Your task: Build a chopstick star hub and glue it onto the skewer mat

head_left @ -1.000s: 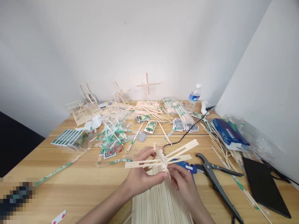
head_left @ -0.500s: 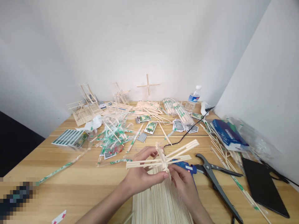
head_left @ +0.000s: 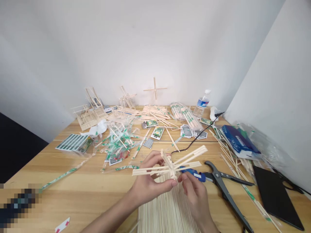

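My left hand is closed around the hub of a windmill-like frame of glued wooden sticks, held just above the table. My right hand sits right beside it, fingers curled and pinching at the lower end of the frame's short centre stick. Beneath both hands lies a flat mat of wooden sticks laid side by side. A blue glue gun rests just behind my right hand, its black cord running back across the table.
Black pliers lie to the right, then a black tablet and a blue box. Wrappers and loose chopsticks litter the middle. Finished stick models, a stick cross and a water bottle stand by the wall.
My right hand has drawn slightly back and down from the frame's centre, and more of the glue gun's blue body is hidden. The frame and left hand stay almost still.
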Demonstrator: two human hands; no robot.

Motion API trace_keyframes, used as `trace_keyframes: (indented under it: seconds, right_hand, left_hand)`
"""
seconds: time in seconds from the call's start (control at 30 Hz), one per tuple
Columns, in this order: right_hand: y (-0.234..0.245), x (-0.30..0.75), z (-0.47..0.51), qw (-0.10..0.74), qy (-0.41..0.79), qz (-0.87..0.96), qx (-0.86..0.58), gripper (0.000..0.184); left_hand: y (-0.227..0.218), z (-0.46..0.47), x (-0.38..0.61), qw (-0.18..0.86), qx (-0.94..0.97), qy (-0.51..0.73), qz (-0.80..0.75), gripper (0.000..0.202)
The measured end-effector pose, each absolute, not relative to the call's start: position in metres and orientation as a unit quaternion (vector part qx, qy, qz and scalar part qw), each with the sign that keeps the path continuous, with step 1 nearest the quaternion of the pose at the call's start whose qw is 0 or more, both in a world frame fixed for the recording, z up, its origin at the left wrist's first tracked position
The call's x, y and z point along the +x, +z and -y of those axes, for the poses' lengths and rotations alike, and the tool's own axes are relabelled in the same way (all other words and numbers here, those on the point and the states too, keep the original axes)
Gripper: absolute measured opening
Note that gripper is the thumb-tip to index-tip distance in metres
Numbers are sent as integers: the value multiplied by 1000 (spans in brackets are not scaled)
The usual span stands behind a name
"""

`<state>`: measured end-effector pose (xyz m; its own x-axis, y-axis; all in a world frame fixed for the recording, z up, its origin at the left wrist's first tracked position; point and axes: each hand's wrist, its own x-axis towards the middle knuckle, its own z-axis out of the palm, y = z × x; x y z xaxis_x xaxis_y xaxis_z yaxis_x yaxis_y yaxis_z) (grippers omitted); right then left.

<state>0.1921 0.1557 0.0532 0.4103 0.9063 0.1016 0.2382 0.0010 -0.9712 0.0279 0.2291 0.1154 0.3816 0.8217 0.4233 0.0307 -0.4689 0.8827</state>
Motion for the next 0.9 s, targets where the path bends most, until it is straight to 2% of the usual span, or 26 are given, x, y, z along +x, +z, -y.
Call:
trace_keyframes:
  seconds: [0.63, 0.9]
  right_hand:
    - [51, 191, -154, 541, 307, 474, -623, 47]
    - [51, 191, -154, 539, 303, 480, -622, 46]
  left_hand:
    - [119, -230, 28, 402, 733, 466, -290, 53]
    - [117, -230, 28, 403, 730, 465, -298, 50]
